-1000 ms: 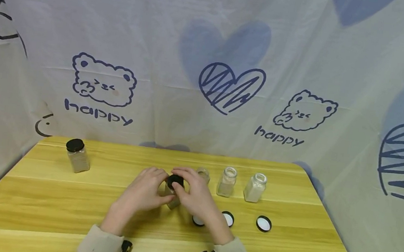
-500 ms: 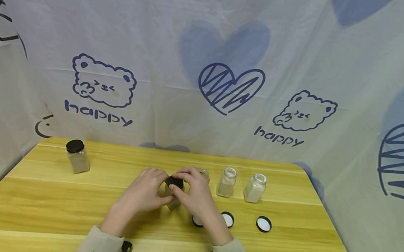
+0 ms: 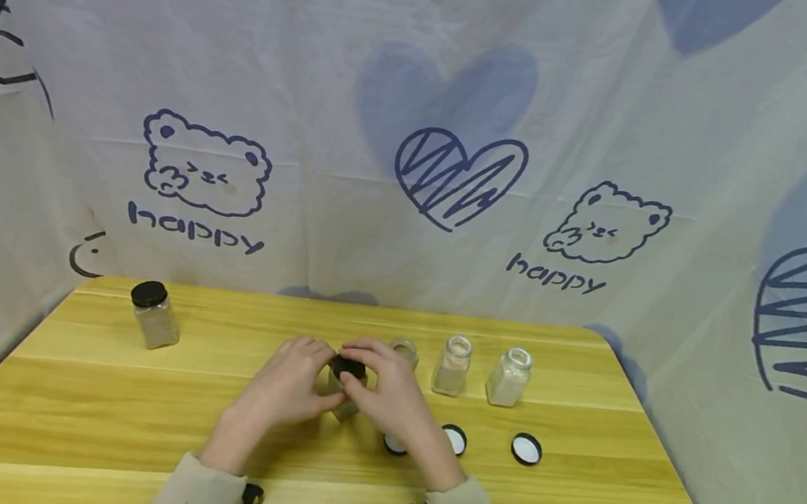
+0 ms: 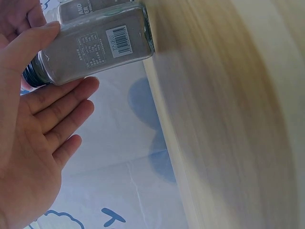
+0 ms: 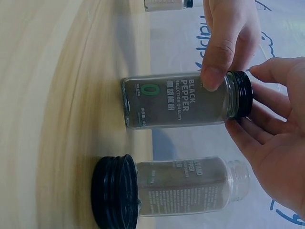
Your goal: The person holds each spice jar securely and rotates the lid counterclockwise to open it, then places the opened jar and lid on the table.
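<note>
A glass jar of black pepper [image 5: 176, 102] stands upright on the table, its black lid [image 5: 244, 94] on top. My left hand [image 3: 285, 380] holds it by the upper part, with the thumb against the glass in both wrist views. Around the lid curl the thumb and fingers of my right hand [image 3: 394, 394]. From the left wrist view, the side of the jar with a white barcode label [image 4: 119, 41] shows. Close to the right hand is an uncapped jar of ground spice [image 5: 186, 186], partly covered by that hand in the head view.
Two more uncapped jars, one with greyish powder [image 3: 452, 369] and one with white powder [image 3: 509, 380], stand at right. Three black lids lie white side up in front: a near lid [image 3: 395, 444], a middle lid [image 3: 454, 440], a right lid [image 3: 526, 449]. A capped jar [image 3: 156, 322] stands far left.
My right hand's fingers shift slightly around the lid. The left hand keeps its hold, and the jar stays in the same spot.
</note>
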The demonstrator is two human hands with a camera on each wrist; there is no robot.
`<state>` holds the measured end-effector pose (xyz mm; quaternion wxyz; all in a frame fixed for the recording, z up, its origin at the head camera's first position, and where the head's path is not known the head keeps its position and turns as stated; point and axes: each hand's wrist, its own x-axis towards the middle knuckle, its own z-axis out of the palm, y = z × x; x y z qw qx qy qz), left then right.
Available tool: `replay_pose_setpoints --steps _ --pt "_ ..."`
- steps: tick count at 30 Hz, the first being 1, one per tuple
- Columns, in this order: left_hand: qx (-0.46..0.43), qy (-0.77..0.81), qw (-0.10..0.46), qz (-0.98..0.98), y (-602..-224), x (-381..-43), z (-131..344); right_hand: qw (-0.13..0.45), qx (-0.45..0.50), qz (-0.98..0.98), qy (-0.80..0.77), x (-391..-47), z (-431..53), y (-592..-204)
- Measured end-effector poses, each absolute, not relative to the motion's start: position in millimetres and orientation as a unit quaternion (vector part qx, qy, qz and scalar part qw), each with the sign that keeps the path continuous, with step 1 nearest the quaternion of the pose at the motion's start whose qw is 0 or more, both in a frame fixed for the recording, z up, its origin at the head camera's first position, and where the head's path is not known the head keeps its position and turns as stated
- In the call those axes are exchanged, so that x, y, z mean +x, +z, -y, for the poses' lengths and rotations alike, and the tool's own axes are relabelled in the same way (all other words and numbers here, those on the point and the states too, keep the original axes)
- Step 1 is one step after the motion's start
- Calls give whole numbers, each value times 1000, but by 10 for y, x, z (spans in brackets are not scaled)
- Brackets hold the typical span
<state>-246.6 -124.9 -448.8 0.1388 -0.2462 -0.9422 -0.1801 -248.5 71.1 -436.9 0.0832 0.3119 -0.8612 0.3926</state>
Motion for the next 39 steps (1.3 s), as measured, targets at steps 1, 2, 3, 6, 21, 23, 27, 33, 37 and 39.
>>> replay_pose_setpoints --steps 1,2,3,6,21,23,27,33,37,39 --pt "-246 -180 139 942 -4488 -2466 1249 84 313 859 396 -2488 -709 -4372" --pt "-245 -180 139 942 -4489 -2466 1249 87 314 858 398 -2490 -706 -4376" --pt "-245 -180 140 942 -4488 -2465 1249 89 312 857 401 -2491 -703 -4378" --pt "-247 -181 142 941 -4484 -2465 1246 100 299 855 411 -2487 -692 -4381" --pt "-254 -182 143 939 -4495 -2467 1248 129 293 863 391 -2485 -684 -4398" --pt "-252 -181 141 940 -4495 -2468 1248 127 297 863 388 -2486 -685 -4396" --pt "-251 -179 138 941 -4494 -2467 1249 112 305 861 392 -2485 -687 -4394" --pt "-250 -176 136 942 -4489 -2462 1254 97 312 852 408 -2473 -682 -4387" --pt "-252 -176 138 941 -4489 -2465 1255 103 295 848 427 -2470 -669 -4381" --pt "-254 -176 140 941 -4490 -2467 1255 107 283 848 435 -2468 -662 -4384"
